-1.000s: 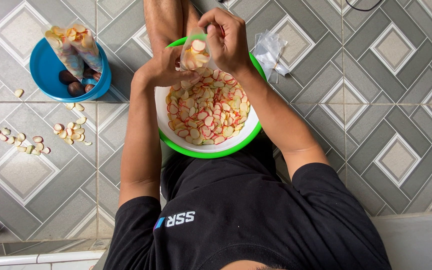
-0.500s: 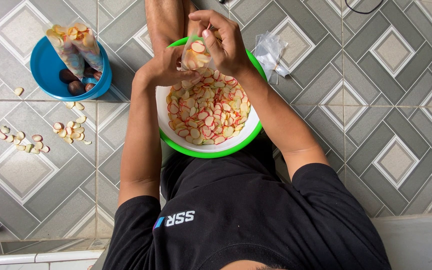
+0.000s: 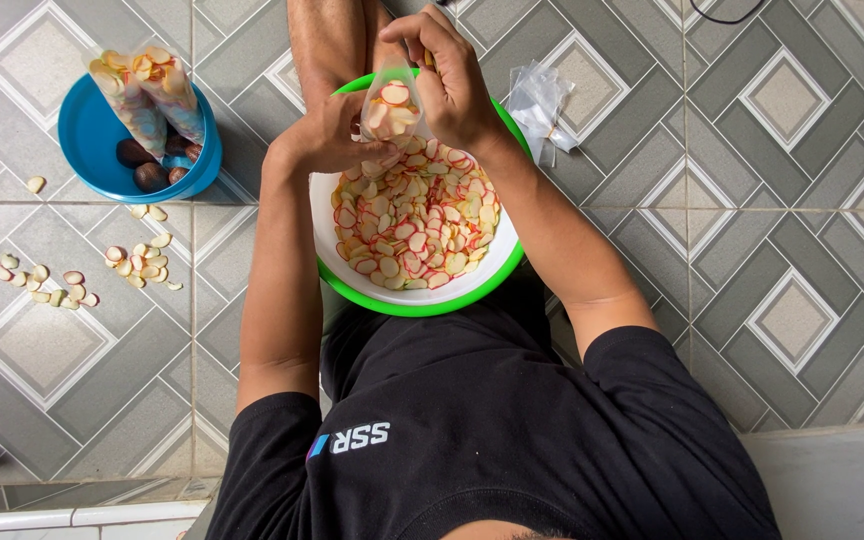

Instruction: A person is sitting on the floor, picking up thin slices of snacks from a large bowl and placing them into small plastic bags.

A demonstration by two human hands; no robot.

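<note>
both hands, l (image 3: 327, 135) & r (image 3: 447, 80), gripping clear bag (image 3: 390, 105) upright, mouth up, over chip bowl (image 3: 402, 295)

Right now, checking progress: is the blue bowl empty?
No: the blue bowl holds two filled clear bags and some dark round things.

You are looking down on a tiled floor (image 3: 782, 150) in grey tones, patterned with diamonds and squares set on the diagonal. Even daylight falls across it without hard shadows. A pale, smooth ledge (image 3: 842, 480) runs along the lower right corner, and a white strip (image 3: 52, 518) edges the lower left.
</note>
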